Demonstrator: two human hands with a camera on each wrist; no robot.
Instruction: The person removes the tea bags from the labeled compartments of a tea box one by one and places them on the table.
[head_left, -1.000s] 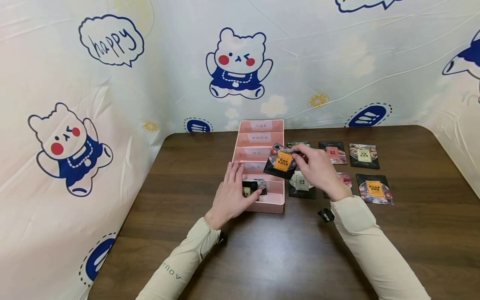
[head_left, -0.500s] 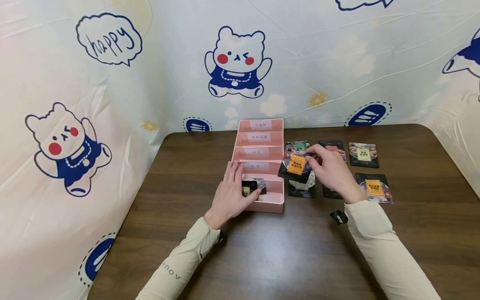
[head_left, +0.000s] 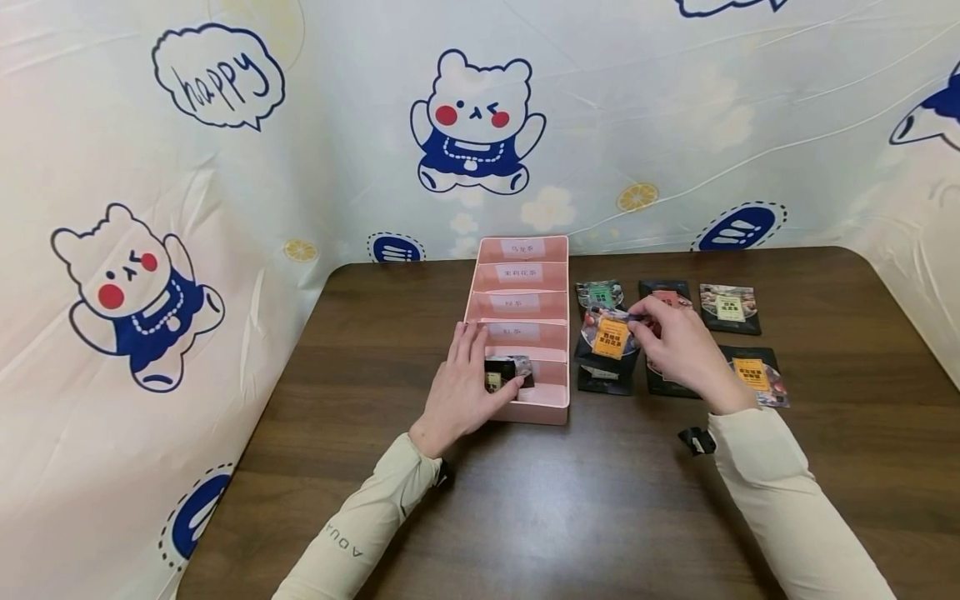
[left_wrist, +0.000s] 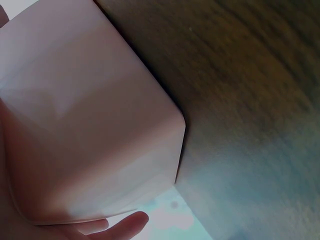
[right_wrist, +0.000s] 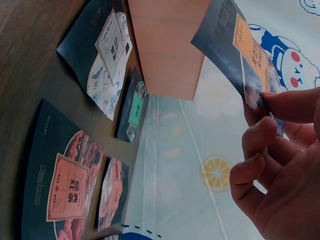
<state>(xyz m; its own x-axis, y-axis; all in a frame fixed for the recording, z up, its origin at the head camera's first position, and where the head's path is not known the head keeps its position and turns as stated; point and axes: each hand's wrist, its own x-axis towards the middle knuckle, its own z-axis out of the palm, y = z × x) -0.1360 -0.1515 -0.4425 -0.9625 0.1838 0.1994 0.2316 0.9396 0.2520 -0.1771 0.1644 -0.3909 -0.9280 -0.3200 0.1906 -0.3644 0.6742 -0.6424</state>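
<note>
The left hand (head_left: 463, 385) is lying along the left rim of the pink box (head_left: 543, 414), fingers fairly straight and close together, thumb reaching over the front compartment, presumably bracing the box against sliding; a dark packet (head_left: 516, 369) is sitting in that compartment, next to the thumb, contact unclear; further right, an orange-labelled sachet (head_left: 609, 335) is hanging tilted above the table (head_left: 555, 517), partly hiding a white-labelled sachet (right_wrist: 111, 50); a green-labelled sachet (head_left: 600, 294) is lying behind; the right hand (head_left: 686, 346) is pinching the orange-labelled sachet's corner between thumb and forefinger, probably leaving its label uncovered; the sachet is extending leftward from those fingers, apart from the box; beyond, two red-labelled sachets (right_wrist: 70, 187), a pale-labelled sachet (head_left: 729, 309) and a second orange-labelled sachet (head_left: 752, 375) are lying spaced, seemingly for easy picking.
</note>
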